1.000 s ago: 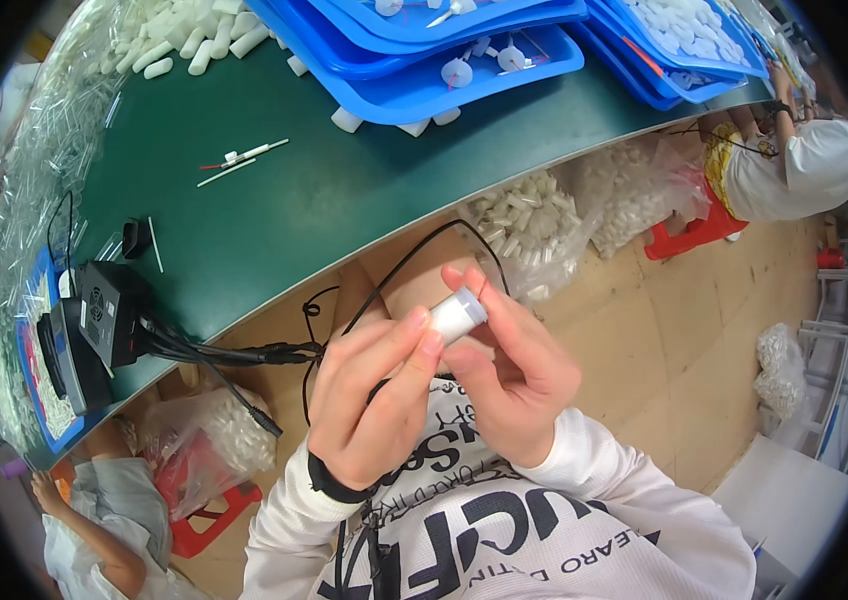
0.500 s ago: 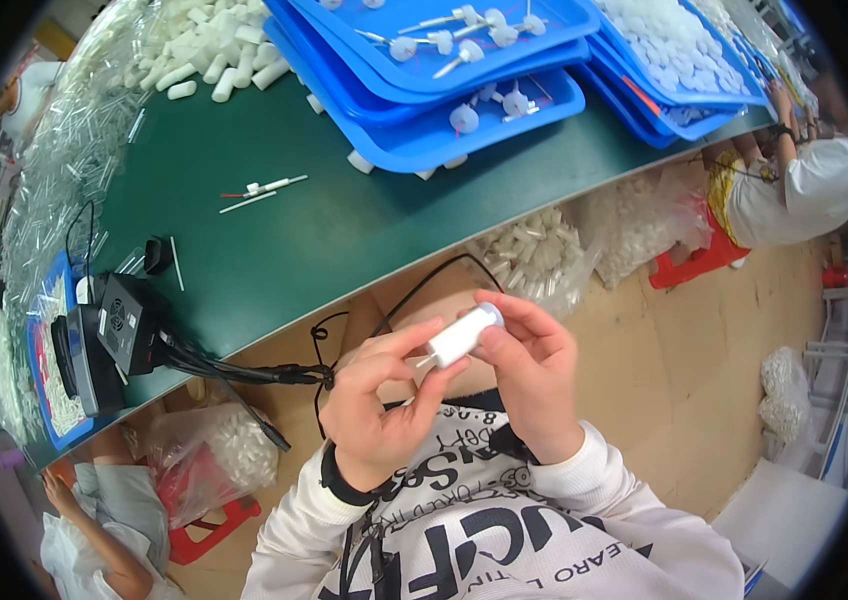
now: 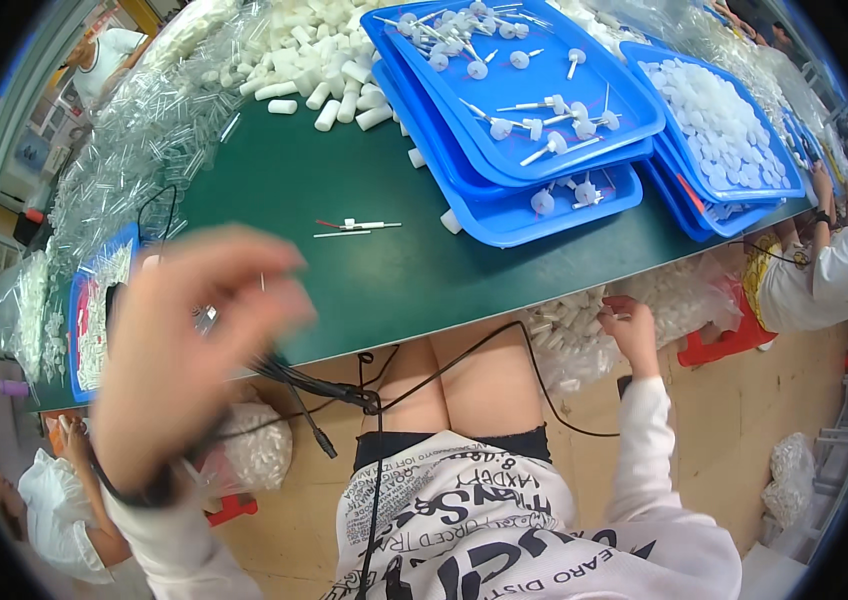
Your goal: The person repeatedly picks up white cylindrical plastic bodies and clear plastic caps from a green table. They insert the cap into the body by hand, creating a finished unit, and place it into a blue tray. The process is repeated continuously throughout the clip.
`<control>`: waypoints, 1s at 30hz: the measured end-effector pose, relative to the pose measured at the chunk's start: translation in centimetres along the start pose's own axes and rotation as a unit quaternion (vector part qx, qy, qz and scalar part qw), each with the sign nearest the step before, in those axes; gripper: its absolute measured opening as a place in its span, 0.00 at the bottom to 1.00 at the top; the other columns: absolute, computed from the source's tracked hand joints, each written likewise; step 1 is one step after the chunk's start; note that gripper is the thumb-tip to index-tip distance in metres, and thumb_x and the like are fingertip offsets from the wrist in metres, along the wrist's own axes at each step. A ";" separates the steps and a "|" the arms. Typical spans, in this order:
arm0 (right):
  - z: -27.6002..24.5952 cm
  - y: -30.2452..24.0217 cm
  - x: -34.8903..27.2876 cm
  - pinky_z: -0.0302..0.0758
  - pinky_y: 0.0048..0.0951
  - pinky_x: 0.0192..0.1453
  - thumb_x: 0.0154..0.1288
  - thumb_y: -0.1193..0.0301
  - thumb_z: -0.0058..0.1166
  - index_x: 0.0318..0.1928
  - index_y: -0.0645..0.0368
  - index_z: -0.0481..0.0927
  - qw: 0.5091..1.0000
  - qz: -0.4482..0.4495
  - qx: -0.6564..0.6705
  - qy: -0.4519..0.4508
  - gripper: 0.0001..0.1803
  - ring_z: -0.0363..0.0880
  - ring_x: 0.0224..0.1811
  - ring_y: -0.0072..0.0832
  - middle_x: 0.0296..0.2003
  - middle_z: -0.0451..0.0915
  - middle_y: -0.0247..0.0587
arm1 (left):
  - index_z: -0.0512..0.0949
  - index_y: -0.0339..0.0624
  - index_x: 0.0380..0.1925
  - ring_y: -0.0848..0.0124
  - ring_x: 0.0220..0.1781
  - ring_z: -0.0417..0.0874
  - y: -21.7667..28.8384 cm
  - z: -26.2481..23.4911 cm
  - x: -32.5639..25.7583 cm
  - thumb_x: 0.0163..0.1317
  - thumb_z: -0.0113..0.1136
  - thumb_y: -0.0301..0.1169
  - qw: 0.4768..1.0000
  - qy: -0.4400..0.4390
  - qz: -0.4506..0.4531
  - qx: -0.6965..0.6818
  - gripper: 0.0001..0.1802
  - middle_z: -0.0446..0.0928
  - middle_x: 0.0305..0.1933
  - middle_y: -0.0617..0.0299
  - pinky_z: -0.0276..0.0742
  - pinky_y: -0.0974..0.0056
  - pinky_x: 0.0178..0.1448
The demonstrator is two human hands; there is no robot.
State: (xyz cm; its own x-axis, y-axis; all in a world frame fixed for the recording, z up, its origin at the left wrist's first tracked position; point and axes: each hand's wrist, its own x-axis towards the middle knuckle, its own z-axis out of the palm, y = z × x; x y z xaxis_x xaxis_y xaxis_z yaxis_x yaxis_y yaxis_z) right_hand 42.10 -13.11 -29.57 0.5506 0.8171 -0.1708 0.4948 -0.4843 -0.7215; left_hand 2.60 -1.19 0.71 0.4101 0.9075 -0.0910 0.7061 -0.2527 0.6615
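Note:
My left hand (image 3: 209,335) is raised over the left part of the green table (image 3: 274,200), smeared by motion. It hides most of a black device, and its fingers cannot be read clearly. Beyond the table's front edge, my right hand (image 3: 631,328) is at a clear bag of white cylinders (image 3: 569,325), thumb and fingers apart. I make out nothing held in it. On the table lie a thin white rod with a red wire (image 3: 369,225) and a slimmer rod (image 3: 342,235) beside it.
Stacked blue trays (image 3: 504,225) hold white discs on rods; another blue tray (image 3: 794,188) holds a heap of white discs (image 3: 714,120). White cylinders (image 3: 329,115) and clear tubes (image 3: 134,165) are piled at the back left. Black cables (image 3: 344,390) hang over my lap. Co-workers sit at both sides.
Both hands were together around a white cylinder with a disc end. They have parted: left hand up and left, right hand out to the bag. My view has shifted, bringing more trays in.

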 end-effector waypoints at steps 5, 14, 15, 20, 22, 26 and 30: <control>7.4 10.6 9.3 0.76 0.35 0.41 0.46 0.69 0.61 0.43 0.66 0.77 0.946 0.086 -0.307 -0.058 0.21 0.80 0.37 0.43 0.36 0.80 0.53 | 0.78 0.32 0.39 0.66 0.32 0.81 -10.8 -7.4 16.1 0.50 0.64 0.43 0.948 0.112 -0.104 0.281 0.24 0.80 0.32 0.52 0.75 0.65 0.35; 6.2 3.1 -0.4 0.72 0.37 0.48 0.53 0.73 0.56 0.53 0.67 0.67 0.993 -0.025 -0.012 0.114 0.26 0.74 0.45 0.44 0.49 0.72 0.55 | 0.61 0.49 0.63 0.46 0.68 0.56 -27.6 -11.9 24.6 0.49 0.47 0.67 0.840 0.270 -0.362 0.302 0.46 0.59 0.65 0.40 0.50 0.49 0.68; 5.5 1.9 -2.2 0.72 0.33 0.43 0.54 0.76 0.54 0.51 0.64 0.69 0.990 -0.052 0.030 0.131 0.22 0.75 0.41 0.37 0.47 0.73 0.49 | 0.60 0.50 0.64 0.46 0.68 0.56 -29.1 -12.8 24.9 0.49 0.47 0.67 0.849 0.281 -0.358 0.269 0.47 0.59 0.65 0.40 0.48 0.49 0.69; 5.9 1.2 -7.0 0.72 0.24 0.36 0.59 0.78 0.50 0.46 0.62 0.73 0.984 -0.005 0.112 0.136 0.13 0.76 0.35 0.26 0.39 0.77 0.40 | 0.63 0.28 0.59 0.51 0.67 0.60 -35.8 -14.6 27.8 0.43 0.52 0.71 0.960 0.132 -0.234 0.086 0.57 0.63 0.62 0.39 0.50 0.57 0.69; 6.2 0.8 -7.7 0.72 0.24 0.35 0.59 0.77 0.50 0.46 0.63 0.73 0.986 0.034 0.108 0.120 0.13 0.76 0.33 0.27 0.37 0.78 0.40 | 0.64 0.25 0.57 0.52 0.66 0.61 -30.4 -11.9 28.7 0.43 0.53 0.70 0.959 0.084 -0.251 0.098 0.57 0.64 0.61 0.38 0.53 0.58 0.68; 8.7 -0.7 -5.9 0.72 0.29 0.32 0.56 0.76 0.52 0.38 0.64 0.76 0.990 -0.032 0.097 0.096 0.08 0.78 0.29 0.33 0.30 0.78 0.45 | 0.66 0.22 0.54 0.51 0.65 0.64 -27.8 -10.4 27.9 0.44 0.53 0.70 0.957 0.024 -0.262 0.120 0.56 0.65 0.60 0.38 0.58 0.60 0.66; 7.8 -4.8 -4.6 0.72 0.33 0.33 0.52 0.77 0.54 0.31 0.65 0.77 0.988 -0.096 0.076 0.092 0.05 0.79 0.29 0.40 0.26 0.78 0.49 | 0.70 0.22 0.50 0.48 0.63 0.65 -23.3 -7.8 26.9 0.46 0.52 0.69 0.945 0.031 -0.262 0.191 0.53 0.68 0.56 0.34 0.58 0.58 0.66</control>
State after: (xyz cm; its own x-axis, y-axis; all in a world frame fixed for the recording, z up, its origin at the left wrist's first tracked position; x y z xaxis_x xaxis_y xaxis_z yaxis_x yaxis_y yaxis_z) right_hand 31.96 -12.17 -30.56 0.5762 0.8120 0.0935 0.5024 -0.2616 -0.8241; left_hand -7.29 31.73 -11.32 -0.0800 0.9566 -0.2800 0.9649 0.1448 0.2190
